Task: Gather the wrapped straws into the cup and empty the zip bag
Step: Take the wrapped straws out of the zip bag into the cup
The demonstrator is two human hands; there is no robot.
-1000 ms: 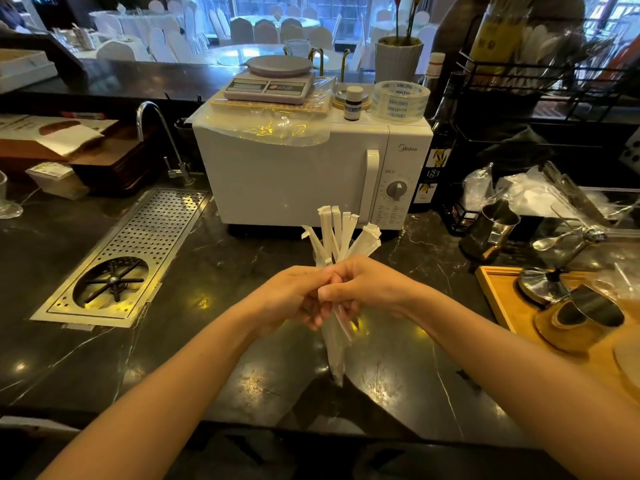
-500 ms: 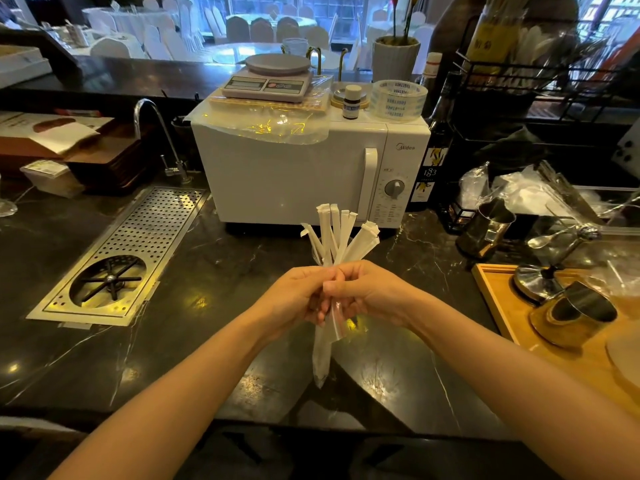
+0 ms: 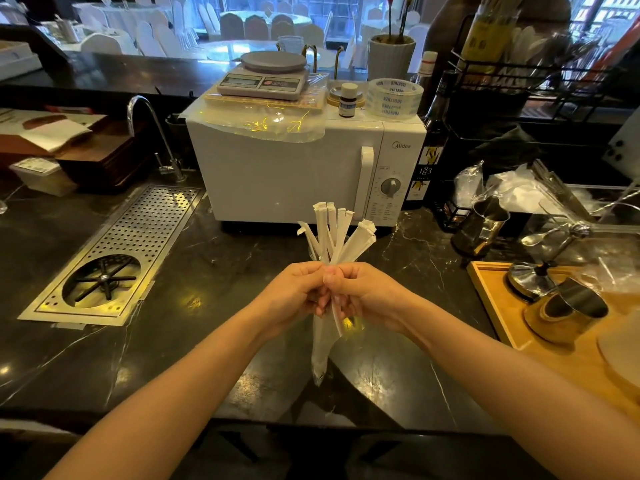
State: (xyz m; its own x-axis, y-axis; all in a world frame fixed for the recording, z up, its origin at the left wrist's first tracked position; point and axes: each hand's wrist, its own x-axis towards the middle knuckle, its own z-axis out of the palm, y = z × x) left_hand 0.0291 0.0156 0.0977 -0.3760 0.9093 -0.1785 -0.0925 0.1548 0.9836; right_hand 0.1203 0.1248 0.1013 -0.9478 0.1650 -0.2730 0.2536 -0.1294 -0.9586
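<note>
A bunch of white paper-wrapped straws [image 3: 333, 233] fans upward out of my two hands, above the dark counter in front of the microwave. A clear zip bag [image 3: 320, 351] hangs down below my hands, narrowing to a point just above the counter. My left hand [image 3: 294, 296] is closed around the bag's upper part. Touching it, my right hand [image 3: 369, 292] pinches the straws where they leave the bag. One straw end sticks out below my right fingers. A faint clear cup rim may stand behind the straws; I cannot tell.
A white microwave [image 3: 277, 174] carrying a scale and tape roll stands straight behind. A metal drip grate [image 3: 117, 251] is set into the counter [image 3: 207, 289] at left. At right are a wooden tray [image 3: 502, 317] with metal cups, a steel pitcher [image 3: 481, 226] and plastic bags.
Both hands stay clasped on the bundle in about the same place. The hanging tip of the bag has swung slightly to the left.
</note>
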